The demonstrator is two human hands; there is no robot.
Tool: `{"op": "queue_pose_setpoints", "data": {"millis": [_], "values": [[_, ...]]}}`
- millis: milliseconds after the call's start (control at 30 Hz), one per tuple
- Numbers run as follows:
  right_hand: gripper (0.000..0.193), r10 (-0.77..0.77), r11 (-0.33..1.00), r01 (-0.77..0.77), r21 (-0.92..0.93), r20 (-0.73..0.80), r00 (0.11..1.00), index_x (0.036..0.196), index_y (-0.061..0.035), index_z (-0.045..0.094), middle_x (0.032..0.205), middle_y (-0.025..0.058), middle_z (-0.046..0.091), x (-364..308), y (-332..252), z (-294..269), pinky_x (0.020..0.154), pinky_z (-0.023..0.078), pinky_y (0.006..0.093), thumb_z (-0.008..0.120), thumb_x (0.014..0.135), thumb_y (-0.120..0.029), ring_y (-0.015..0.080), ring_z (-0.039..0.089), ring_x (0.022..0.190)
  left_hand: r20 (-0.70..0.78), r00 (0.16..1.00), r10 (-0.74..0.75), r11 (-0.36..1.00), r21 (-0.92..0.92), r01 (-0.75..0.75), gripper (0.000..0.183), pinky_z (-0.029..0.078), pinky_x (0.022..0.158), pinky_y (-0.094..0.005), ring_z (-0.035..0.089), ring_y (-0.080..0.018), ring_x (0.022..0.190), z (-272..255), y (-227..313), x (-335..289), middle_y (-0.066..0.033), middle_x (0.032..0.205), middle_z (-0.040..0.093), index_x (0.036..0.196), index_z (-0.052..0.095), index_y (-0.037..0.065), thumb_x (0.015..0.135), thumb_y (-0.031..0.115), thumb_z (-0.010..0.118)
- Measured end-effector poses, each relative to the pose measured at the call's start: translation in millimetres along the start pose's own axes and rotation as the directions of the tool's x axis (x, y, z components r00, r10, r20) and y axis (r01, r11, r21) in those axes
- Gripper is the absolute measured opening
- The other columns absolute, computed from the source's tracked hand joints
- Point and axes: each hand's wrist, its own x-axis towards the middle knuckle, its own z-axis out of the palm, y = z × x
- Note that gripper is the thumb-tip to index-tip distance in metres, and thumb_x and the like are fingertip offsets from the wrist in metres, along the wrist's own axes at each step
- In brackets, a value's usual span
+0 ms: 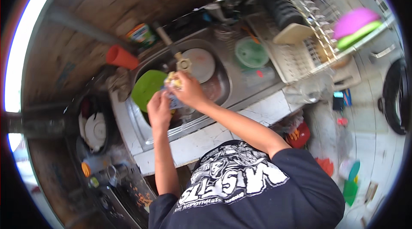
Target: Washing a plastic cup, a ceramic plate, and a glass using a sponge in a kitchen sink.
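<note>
Sink of dull grey steel (230, 84) lies under both hands, and from my remote seat I judge the step to be working a crumpled yellowish-white piece (174, 81) above its basin. That piece sits on the near side of the beige pipe tap with a faceted end (183, 64). The right hand (190, 93) is curled, its fingers closed on the piece; the left hand (158, 105) is just to the left and nearer, fingers bent and bunched, and I cannot tell whether it grips the piece, the clear bluish thing (175, 101) beside it, or both.

To do this well, I would hold the piece low over the basin so any drips fall inside, press with the fingertips rather than the whole fist, and leave room between knuckles and tap. The bright green round bowl (146, 87) at the left could tip, I judge, if a wrist leaned on it.

Blur softens the fingertips, so I cannot make out whether the piece is sponge or wrapping, nor whether water runs. The hands hide part of the basin's near side, and at the far right of my view a black round pan-like thing (395, 96) is cut off by the lens's dark edge
</note>
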Motion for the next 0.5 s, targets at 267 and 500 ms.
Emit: {"op": "queue_pose_setpoints", "data": {"millis": [267,500], "values": [[0.031,-0.442,0.895,0.433,-0.104,-0.08,0.894,0.098,-0.0007,0.056,0.104,0.02,0.059,-7,5,-10,0.087,0.047,0.0453,0.07,0.074,-0.016,0.0389,0.056,0.103,-0.212,0.977,0.008,0.982,-0.183,-0.048,0.024,0.035,0.057,-0.0216,0.043,-0.0036,0.066,19,2,-9,0.004,0.071,0.052,0.093,0.062,-0.004,0.098,0.015,0.05],[0.032,-0.174,0.985,0.174,0.019,0.182,0.968,0.102,-0.0047,0.056,0.092,0.0177,0.066,14,-25,-12,0.075,0.052,0.044,0.067,0.073,-0.01,0.0396,0.064,0.086,-0.1,0.993,-0.067,0.96,-0.276,0.037,0.024,0.042,0.06,-0.0305,0.05,-0.0137,0.063,6,-3,-5,-0.0098,0.066,0.056,0.092,0.061,-0.004,0.096,0.018,0.052]]}}
